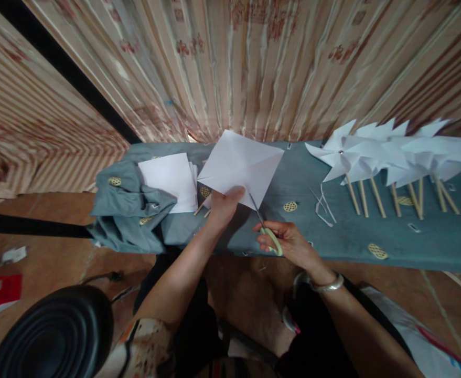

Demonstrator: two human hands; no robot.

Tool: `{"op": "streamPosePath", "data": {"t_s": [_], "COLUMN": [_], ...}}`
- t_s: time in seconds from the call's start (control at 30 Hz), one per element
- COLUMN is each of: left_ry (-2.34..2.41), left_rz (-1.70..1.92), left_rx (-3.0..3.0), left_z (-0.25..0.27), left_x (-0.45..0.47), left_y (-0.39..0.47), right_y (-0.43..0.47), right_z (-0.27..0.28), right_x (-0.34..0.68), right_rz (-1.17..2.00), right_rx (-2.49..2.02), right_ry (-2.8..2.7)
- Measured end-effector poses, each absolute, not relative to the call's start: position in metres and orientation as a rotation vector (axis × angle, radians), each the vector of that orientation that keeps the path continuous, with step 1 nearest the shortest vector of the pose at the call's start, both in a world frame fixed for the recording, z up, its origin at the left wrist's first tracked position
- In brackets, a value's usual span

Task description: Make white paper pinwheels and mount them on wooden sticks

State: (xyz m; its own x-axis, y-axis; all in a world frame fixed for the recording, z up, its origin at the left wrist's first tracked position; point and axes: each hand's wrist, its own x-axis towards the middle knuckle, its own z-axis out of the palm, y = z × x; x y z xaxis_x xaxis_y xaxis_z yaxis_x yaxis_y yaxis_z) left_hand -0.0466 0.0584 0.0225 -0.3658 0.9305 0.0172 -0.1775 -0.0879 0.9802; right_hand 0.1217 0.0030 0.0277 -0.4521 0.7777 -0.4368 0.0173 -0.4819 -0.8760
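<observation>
My left hand (224, 206) holds up a white paper square (241, 167) over the table's (332, 236) near edge. My right hand (289, 242) grips green scissors (267, 231), blades at the paper's bottom edge. Paper pinwheels (387, 152) lie at the table's far right.

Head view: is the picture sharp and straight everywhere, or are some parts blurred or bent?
Head view: the middle is fairly sharp, with the folded white sheet in the left hand and the scissors in the right hand; the curtain stripes fan outward from wide-lens distortion; the paper pinwheels look soft and overexposed; light is even, shadows faint.
</observation>
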Motion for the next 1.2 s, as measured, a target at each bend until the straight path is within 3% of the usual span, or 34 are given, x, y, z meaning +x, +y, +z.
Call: {"op": "streamPosePath", "data": {"t_s": [1.2], "left_ry": [1.301], "left_rz": [1.435], "left_rx": [0.907], "left_z": [0.0207], "left_x": [-0.0400], "left_y": [0.0499], "right_y": [0.0045], "right_z": [0.0283], "right_x": [0.1227], "right_rz": [1.885], "right_rx": [-1.266], "right_ry": [-1.203]}}
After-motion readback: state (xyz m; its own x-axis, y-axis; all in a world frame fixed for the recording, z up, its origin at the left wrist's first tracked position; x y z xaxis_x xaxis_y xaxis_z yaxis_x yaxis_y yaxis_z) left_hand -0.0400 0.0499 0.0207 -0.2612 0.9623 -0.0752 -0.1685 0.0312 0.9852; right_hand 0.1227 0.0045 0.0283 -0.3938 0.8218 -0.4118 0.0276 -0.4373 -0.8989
